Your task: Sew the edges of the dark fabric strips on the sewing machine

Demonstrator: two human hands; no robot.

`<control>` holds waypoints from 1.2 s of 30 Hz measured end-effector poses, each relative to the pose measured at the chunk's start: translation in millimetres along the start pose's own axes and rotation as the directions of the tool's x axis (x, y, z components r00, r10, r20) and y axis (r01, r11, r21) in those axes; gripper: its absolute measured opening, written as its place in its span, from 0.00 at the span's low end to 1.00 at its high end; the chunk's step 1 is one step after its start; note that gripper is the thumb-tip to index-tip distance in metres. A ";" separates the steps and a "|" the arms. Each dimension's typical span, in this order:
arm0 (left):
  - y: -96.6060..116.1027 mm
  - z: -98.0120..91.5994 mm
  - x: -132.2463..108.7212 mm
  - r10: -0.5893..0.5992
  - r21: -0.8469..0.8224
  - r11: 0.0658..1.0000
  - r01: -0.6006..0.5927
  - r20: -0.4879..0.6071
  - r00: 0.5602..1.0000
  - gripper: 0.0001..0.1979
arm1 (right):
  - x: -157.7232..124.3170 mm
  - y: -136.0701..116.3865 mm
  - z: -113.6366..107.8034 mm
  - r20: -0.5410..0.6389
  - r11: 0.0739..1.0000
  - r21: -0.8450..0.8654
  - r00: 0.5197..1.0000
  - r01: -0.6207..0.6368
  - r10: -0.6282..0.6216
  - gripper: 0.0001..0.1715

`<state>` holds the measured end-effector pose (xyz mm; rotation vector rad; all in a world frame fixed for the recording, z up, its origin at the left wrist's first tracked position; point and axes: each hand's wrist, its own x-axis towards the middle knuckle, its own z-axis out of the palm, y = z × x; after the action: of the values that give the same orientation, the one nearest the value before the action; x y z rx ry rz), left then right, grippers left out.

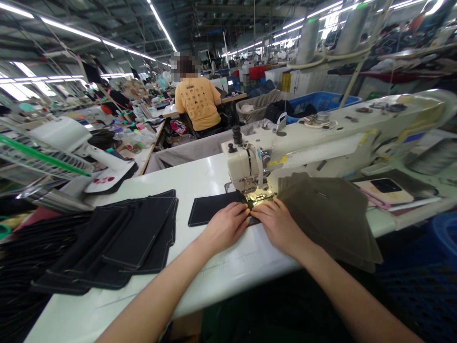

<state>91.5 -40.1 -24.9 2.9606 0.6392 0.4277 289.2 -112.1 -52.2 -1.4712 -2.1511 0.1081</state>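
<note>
Left grip point(230, 221) and right grip point(280, 225) pinch the black panel point(210, 208), long axis sideways, one end pointing left.

Bare left grip point(227, 223) and right grip point(280, 226), bare slim forearms point(166, 281), dark clothing point(228, 319) (greenish, mostly lost in shadow).

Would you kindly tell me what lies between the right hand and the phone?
In the head view, a pile of olive-brown fabric lies between the right hand and the phone.
</note>
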 end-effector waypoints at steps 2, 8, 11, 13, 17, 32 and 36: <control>-8.0 -0.2 4.1 -0.008 -0.005 1.000 0.008 0.001 1.000 0.15 | 6.2 2.0 1.0 0.005 1.000 -0.017 1.000 -0.002 0.002 0.23; -33.2 1.2 14.5 -0.005 -0.007 1.000 0.004 -0.011 1.000 0.15 | 16.2 4.5 3.4 0.005 0.998 -0.062 1.000 -0.009 0.009 0.20; -40.6 -0.1 18.7 -0.017 0.023 1.000 0.017 0.007 1.000 0.16 | 15.1 4.3 3.8 0.004 0.998 -0.058 1.000 -0.015 0.016 0.20; -43.0 -1.9 20.7 -0.026 0.047 0.999 0.025 0.028 0.999 0.17 | 12.6 4.1 4.0 -0.002 0.999 -0.042 1.000 -0.019 0.019 0.21; -46.1 -6.2 21.6 -0.059 0.077 0.996 0.055 0.044 0.997 0.18 | 6.4 3.8 5.6 -0.032 1.000 -0.010 0.999 -0.027 0.027 0.21; 3.6 -3.1 6.9 -0.161 0.068 0.985 0.157 0.058 0.985 0.12 | -7.3 -17.2 2.9 -0.090 0.999 -0.043 0.996 -0.027 0.023 0.11; -0.2 0.3 11.4 -0.151 0.068 0.987 0.148 0.051 0.987 0.11 | -5.7 -12.3 2.8 -0.093 0.998 -0.062 0.995 -0.028 0.022 0.12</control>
<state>101.4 -35.1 -22.3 2.9443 0.8771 0.3161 279.0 -121.5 -52.4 -1.5089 -2.0800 -0.0189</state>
